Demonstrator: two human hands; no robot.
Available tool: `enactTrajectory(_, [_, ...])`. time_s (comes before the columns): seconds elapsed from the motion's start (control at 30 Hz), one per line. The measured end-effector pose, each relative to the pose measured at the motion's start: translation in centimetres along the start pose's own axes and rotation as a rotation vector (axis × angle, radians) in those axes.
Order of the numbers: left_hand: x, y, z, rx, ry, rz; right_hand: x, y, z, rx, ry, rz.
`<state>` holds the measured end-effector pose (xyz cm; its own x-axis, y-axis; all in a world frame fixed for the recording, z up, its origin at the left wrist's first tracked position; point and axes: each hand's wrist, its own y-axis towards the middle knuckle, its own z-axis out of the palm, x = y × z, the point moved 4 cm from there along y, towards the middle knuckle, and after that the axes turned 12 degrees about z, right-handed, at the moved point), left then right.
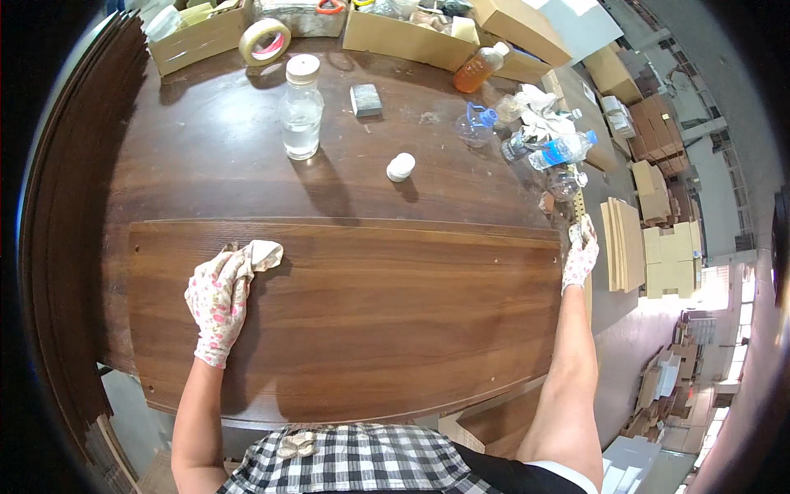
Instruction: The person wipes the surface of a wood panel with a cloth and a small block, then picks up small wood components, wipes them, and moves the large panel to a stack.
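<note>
A wide wood-grain board (395,321) lies flat on the dark brown table in front of me, with small holes near its corners. Toward its left end, my left hand (218,300), in a white glove with pink flowers, presses a crumpled pale cloth (265,255) onto the surface. My right hand (581,257), gloved alike, is just beyond the board's right end, at the table's edge beside a yellow strip (578,204). Its fingers are bent together, and whatever they grip is too small to make out.
Beyond the board stand a clear bottle (302,115), a small white jar (401,167) and a grey block (365,100). Several plastic bottles (564,151) crowd the right edge. A tape roll (265,43) and cardboard boxes (411,39) line the back. Dark stacked panels (70,230) rise at left.
</note>
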<state>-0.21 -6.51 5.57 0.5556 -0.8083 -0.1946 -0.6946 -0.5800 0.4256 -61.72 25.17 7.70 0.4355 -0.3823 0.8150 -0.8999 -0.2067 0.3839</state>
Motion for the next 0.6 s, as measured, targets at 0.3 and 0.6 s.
enactTrajectory(0.3, [0.6, 0.0, -0.3, -0.009, 0.047, 0.010, -0.2, 0.2, 7.1, 0.005, -0.768, 0.165])
enactTrajectory(0.6, [-0.2, 0.3, -0.2, -0.025, 0.027, 0.025, 0.7, -0.5, 11.4, 0.240, -0.130, 0.109])
